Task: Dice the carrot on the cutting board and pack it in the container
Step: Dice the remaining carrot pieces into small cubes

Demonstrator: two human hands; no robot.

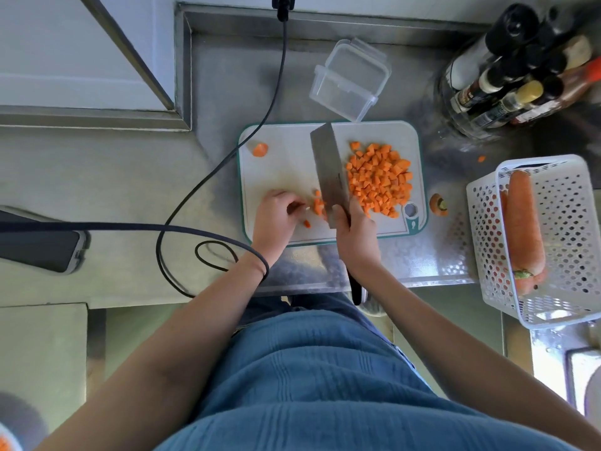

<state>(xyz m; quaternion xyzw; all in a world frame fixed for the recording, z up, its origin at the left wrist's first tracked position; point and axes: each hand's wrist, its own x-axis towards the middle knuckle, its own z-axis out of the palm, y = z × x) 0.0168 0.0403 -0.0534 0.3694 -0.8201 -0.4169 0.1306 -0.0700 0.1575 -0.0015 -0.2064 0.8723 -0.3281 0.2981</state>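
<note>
Cleaver (pixel 328 164) stands on the cutting board (pixel 279 170) in the gripping right hand (pixel 356 229) — left hand (pixel 274 211), fingers curled, pinches carrot pieces (pixel 318 205) beside the blade.

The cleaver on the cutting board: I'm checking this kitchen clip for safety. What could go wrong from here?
1. The left hand has curled fingers holding small carrot pieces right beside the cleaver; a slip could nick them.
2. The diced pile reaches the cutting board edge; pieces may roll off, as one stray bit already has.
3. The black cable crosses the board's corner and could snag.
</note>
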